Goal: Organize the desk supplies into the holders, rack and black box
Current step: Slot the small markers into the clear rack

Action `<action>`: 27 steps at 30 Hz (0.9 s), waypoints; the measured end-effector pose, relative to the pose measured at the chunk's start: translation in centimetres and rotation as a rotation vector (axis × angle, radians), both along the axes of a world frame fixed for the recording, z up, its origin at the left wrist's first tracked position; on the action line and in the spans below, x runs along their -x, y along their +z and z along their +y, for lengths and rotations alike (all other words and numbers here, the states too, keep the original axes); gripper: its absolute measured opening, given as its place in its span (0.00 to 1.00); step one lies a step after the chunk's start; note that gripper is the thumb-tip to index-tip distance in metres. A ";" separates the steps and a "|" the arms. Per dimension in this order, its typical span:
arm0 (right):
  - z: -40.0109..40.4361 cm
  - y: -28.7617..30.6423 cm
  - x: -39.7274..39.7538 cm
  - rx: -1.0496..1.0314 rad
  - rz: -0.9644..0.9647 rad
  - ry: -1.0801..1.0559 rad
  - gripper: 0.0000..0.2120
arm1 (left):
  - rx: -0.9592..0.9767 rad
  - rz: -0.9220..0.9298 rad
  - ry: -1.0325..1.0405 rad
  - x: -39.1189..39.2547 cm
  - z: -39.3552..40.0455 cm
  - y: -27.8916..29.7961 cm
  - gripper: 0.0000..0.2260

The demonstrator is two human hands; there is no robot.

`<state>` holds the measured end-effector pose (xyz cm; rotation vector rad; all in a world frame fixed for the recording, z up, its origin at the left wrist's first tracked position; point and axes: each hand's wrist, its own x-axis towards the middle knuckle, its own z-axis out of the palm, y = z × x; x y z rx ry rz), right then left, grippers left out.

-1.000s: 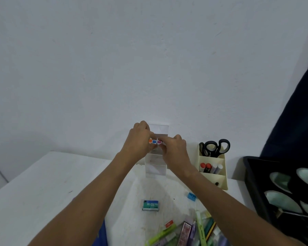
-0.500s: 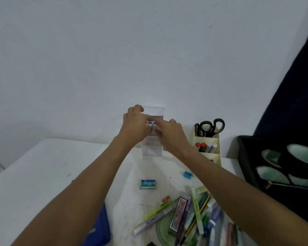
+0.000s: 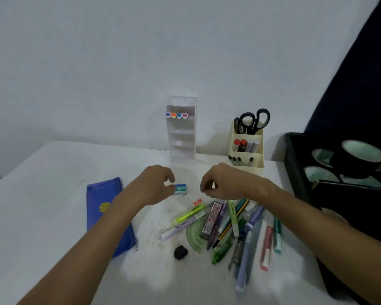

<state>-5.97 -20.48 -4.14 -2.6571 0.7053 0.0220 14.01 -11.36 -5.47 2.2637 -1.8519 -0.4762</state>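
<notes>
The clear, glossy plastic rack [image 3: 181,130] stands on a matt white counter [image 3: 53,168] beside a cream plastic holder [image 3: 246,150], black plastic-handled scissors [image 3: 252,121] and a shiny blue pouch [image 3: 107,213].

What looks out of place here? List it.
The loose heap of pens and highlighters lies crisscrossed on the table, over a green protractor. A small black lump sits apart. The clear rack holds only four markers.

The black box [image 3: 295,164] is cut off at the right edge, its far side hidden.
</notes>
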 end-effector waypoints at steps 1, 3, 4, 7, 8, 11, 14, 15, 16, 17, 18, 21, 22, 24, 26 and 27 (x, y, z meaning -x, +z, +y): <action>0.6 -0.4 0.2 -0.024 0.018 0.029 0.08 | -0.075 0.004 -0.026 0.0 0.9 -0.7 0.13; 1.7 -1.0 0.2 -0.061 0.042 0.078 0.08 | -0.152 0.056 -0.062 0.0 2.0 -1.9 0.12; 2.3 -1.3 0.0 -0.071 0.053 0.103 0.09 | -0.163 0.086 -0.069 0.0 2.4 -2.3 0.11; 4.2 -2.6 -1.1 -0.044 0.076 0.171 0.12 | -0.186 0.144 -0.096 0.3 2.7 -3.0 0.13; 4.5 -3.1 -1.5 -0.026 0.086 0.184 0.13 | -0.208 0.151 -0.112 0.5 2.7 -3.0 0.14; 5.1 -4.5 -2.5 0.013 0.134 0.191 0.14 | -0.246 0.144 -0.157 0.8 2.7 -3.3 0.15; 5.2 -5.5 -2.7 0.074 0.174 0.192 0.13 | -0.240 0.145 -0.169 0.7 2.8 -3.7 0.12; 5.2 -5.7 -2.7 0.097 0.165 0.194 0.13 | -0.238 0.155 -0.163 0.6 2.8 -3.8 0.11; 5.2 -5.8 -2.6 0.121 0.153 0.197 0.12 | -0.235 0.161 -0.154 0.6 2.8 -3.9 0.11; 5.3 -5.9 -2.6 0.142 0.141 0.202 0.12 | -0.232 0.161 -0.145 0.6 2.8 -3.9 0.11; 5.4 -6.0 -2.6 0.156 0.128 0.208 0.12 | -0.229 0.155 -0.136 0.6 2.9 -3.9 0.11; 5.6 -6.3 -2.5 0.210 0.106 0.251 0.12 | -0.221 0.138 -0.109 0.4 3.0 -4.1 0.11; 5.6 -6.5 -2.4 0.221 0.107 0.266 0.11 | -0.213 0.135 -0.100 0.3 3.1 -4.1 0.11; 5.6 -6.7 -2.4 0.234 0.117 0.290 0.11 | -0.190 0.120 -0.092 0.1 3.3 -4.1 0.10; 5.6 -6.9 -2.4 0.233 0.118 0.309 0.11 | -0.173 0.123 -0.085 -0.2 3.6 -4.1 0.08; 5.5 -7.0 -2.4 0.222 0.110 0.308 0.11 | -0.169 0.155 -0.066 -0.4 3.7 -4.1 0.07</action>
